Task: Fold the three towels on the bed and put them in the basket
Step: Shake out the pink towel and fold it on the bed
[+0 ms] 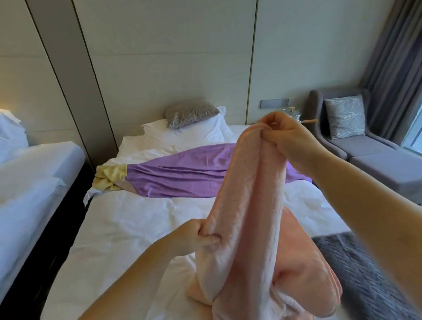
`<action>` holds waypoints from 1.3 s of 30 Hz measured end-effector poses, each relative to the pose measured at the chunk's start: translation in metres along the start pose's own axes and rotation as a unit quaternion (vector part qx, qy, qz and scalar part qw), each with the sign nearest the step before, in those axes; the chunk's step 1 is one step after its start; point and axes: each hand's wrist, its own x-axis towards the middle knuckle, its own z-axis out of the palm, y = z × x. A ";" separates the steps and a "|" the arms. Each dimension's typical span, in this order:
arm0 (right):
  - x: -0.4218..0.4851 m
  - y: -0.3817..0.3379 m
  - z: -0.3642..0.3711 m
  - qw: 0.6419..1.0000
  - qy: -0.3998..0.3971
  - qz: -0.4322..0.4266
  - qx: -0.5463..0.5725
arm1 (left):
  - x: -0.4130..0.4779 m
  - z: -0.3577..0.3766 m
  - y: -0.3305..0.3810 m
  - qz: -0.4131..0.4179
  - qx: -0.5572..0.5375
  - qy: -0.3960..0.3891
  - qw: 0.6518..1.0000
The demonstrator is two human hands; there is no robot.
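Above the bed [125, 229], both hands' fingers [207, 239] hold the pink towel [252, 206] upright.

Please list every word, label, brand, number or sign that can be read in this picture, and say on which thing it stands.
No text can be read anywhere.
The pink towel, purple towel and yellow towel show no tag or print.
The grey switch panel is too small to show any marking.
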 end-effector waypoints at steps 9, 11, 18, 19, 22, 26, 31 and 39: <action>-0.013 0.058 -0.026 0.965 -0.145 0.128 -0.175 | 0.041 -0.021 0.043 0.121 -0.077 0.204 0.968; -0.008 0.071 -0.021 0.958 -0.184 0.132 -0.174 | 0.054 -0.027 0.063 0.167 -0.056 0.183 0.967; 0.041 0.117 -0.008 0.962 -0.180 0.086 -0.186 | 0.102 -0.032 0.081 0.183 -0.039 0.128 0.974; 0.052 0.123 -0.012 0.972 -0.146 0.086 -0.160 | 0.108 -0.036 0.075 0.155 -0.032 0.118 0.980; 0.088 0.141 -0.020 0.980 -0.098 0.086 -0.148 | 0.127 -0.043 0.044 0.041 0.064 0.061 0.995; 0.141 0.166 -0.016 0.974 -0.052 0.069 -0.209 | 0.161 -0.047 0.001 -0.082 0.113 0.066 0.988; 0.213 0.173 -0.011 0.969 -0.042 0.042 -0.241 | 0.217 -0.113 0.009 -0.086 0.166 0.281 0.941; 0.301 0.089 -0.032 0.979 0.026 -0.083 -0.186 | 0.244 -0.236 0.111 0.057 0.151 0.451 0.878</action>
